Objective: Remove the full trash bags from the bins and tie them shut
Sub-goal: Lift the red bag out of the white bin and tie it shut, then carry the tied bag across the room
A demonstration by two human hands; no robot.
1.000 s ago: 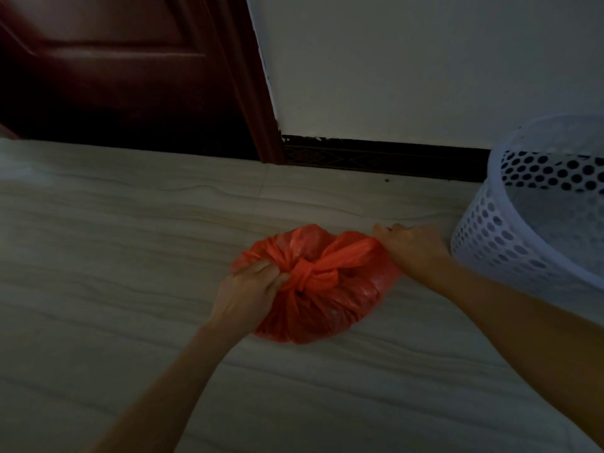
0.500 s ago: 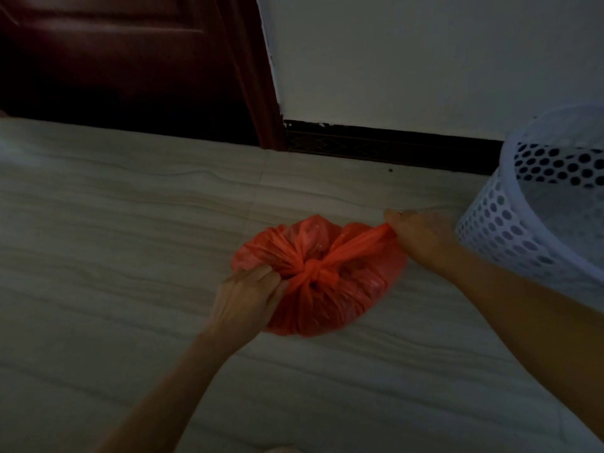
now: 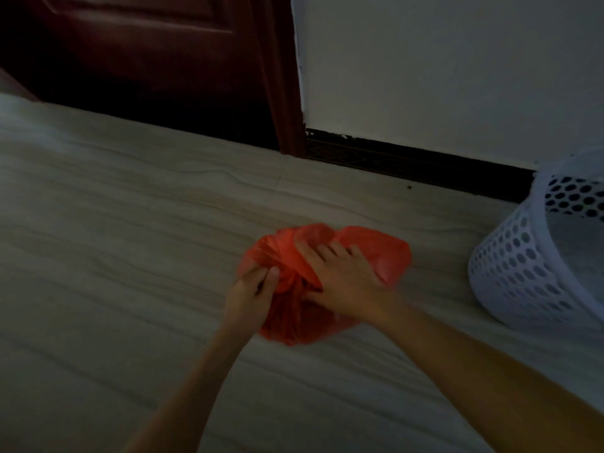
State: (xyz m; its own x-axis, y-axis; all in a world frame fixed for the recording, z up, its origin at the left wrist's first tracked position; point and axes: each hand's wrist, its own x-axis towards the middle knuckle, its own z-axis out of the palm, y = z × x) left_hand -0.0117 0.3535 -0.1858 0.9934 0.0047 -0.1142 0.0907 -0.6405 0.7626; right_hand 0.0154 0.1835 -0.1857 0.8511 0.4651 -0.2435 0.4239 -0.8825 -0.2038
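A full red trash bag (image 3: pixel 385 253) lies on the pale tiled floor, its top gathered into a knot near the middle. My left hand (image 3: pixel 248 295) pinches a strip of the bag at the knot's left side. My right hand (image 3: pixel 343 276) lies over the top of the bag with its fingers spread and its thumb tucked at the knot, gripping the plastic there. The knot itself is mostly hidden under my hands. A white perforated bin (image 3: pixel 536 266) stands just right of the bag.
A dark red door (image 3: pixel 137 60) and its frame stand at the back left. A white wall with a dark baseboard (image 3: pixel 425 165) runs behind the bag. Bare floor (image 3: pixel 114 240) stretches left and toward me.
My right hand let go of the bag's stretched right tail and came in over the knot. The left hand stayed at the knot. The view shifted so the bag sits further right.
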